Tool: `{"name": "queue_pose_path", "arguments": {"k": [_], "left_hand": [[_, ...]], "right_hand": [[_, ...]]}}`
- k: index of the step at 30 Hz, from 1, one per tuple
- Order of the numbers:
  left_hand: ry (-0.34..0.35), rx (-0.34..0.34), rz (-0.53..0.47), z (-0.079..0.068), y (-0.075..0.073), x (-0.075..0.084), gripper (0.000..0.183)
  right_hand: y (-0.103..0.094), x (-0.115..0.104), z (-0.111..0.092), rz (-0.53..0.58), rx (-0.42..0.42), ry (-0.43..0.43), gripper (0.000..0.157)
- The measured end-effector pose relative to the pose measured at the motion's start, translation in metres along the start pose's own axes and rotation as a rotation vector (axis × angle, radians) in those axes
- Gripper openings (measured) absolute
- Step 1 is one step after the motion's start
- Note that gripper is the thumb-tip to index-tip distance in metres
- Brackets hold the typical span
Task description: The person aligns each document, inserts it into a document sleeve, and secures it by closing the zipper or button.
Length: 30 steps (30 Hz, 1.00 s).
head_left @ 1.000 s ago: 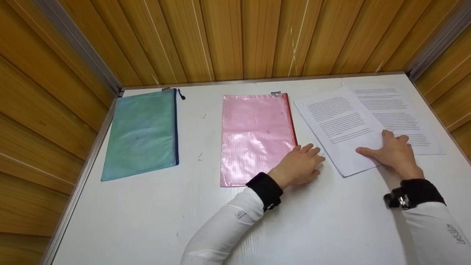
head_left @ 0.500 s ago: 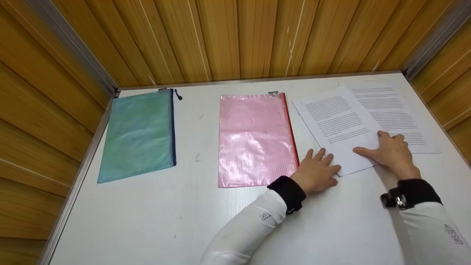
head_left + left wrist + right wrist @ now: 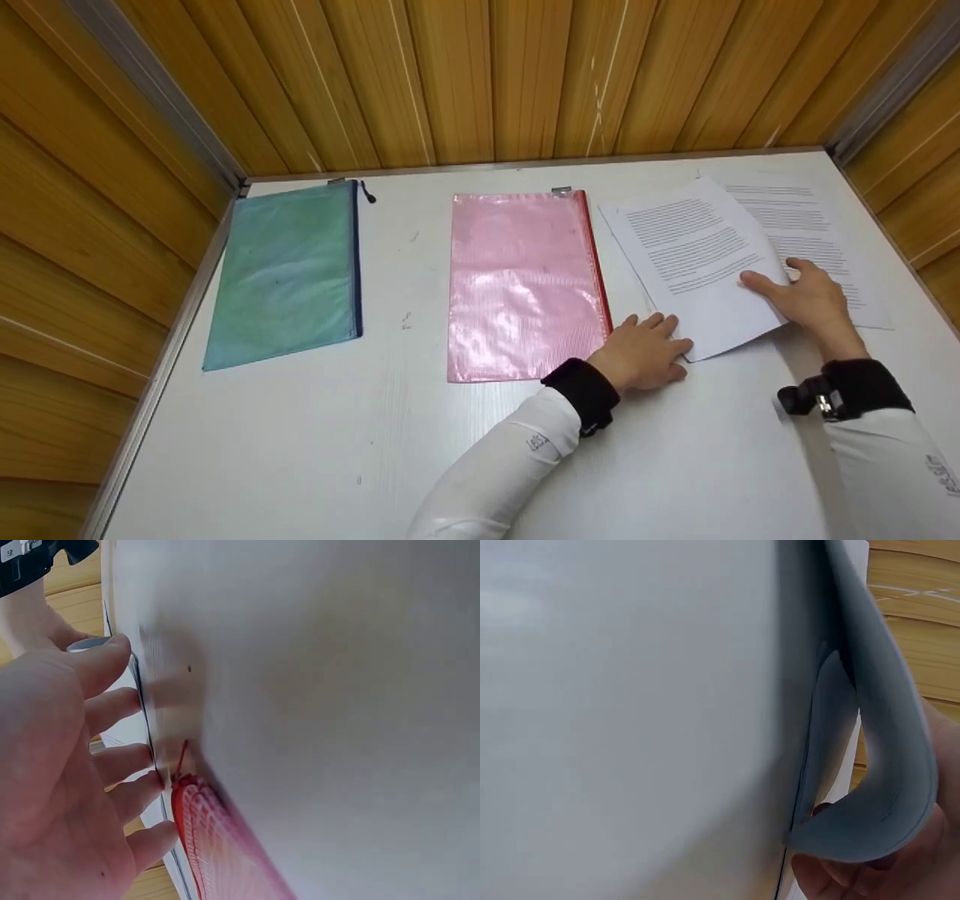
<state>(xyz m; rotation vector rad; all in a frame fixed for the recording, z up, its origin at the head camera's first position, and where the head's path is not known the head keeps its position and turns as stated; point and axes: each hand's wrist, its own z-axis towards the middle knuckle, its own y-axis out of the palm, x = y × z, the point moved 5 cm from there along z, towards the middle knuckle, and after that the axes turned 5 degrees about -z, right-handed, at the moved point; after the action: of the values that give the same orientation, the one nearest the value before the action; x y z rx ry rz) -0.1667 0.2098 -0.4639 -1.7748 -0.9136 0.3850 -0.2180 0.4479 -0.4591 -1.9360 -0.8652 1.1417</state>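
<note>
In the head view a stack of printed paper sheets lies slanted on the white table. My right hand grips its lower right edge, thumb on top, and that edge bends upward. From the right wrist, the lifted paper shows as a curled sheet, with parts of the fingers hidden by it. My left hand touches the lower left corner of the stack with spread fingers, holding nothing. Beside it is a pink zip pouch with a red zip edge. More printed paper lies partly under the stack.
A green zip pouch with a dark blue edge lies at the left of the table. Wood-patterned walls stand behind and at both sides.
My left hand has moved right, from the pink pouch's edge to the stack's corner. My right hand has raised and bent the right edge of the stack, which lay flat before.
</note>
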Motion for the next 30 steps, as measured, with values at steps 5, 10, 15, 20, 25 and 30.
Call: {"name": "queue_pose_path", "arguments": {"k": [5, 10, 15, 20, 25, 30], "left_hand": [[0.001, -0.004, -0.019, 0.001, 0.001, 0.001, 0.051], [0.013, 0.01, -0.074, 0.002, -0.002, 0.0, 0.049], [0.022, 0.015, -0.129, 0.001, -0.002, -0.004, 0.047], [0.027, 0.016, -0.165, -0.001, -0.002, -0.007, 0.048], [0.032, 0.018, -0.215, -0.002, -0.004, -0.01, 0.048], [0.032, 0.014, -0.254, -0.001, -0.004, -0.011, 0.048]], "right_hand": [[0.004, 0.004, 0.003, 0.127, -0.078, 0.055, 0.107], [0.004, 0.011, 0.005, 0.147, -0.082, 0.065, 0.108], [0.003, 0.017, 0.008, 0.132, -0.041, 0.033, 0.102], [0.001, 0.019, 0.011, 0.184, -0.039, 0.018, 0.091], [-0.004, 0.018, 0.008, 0.237, -0.059, 0.03, 0.082], [-0.007, 0.017, -0.001, 0.425, -0.098, 0.073, 0.08]]}}
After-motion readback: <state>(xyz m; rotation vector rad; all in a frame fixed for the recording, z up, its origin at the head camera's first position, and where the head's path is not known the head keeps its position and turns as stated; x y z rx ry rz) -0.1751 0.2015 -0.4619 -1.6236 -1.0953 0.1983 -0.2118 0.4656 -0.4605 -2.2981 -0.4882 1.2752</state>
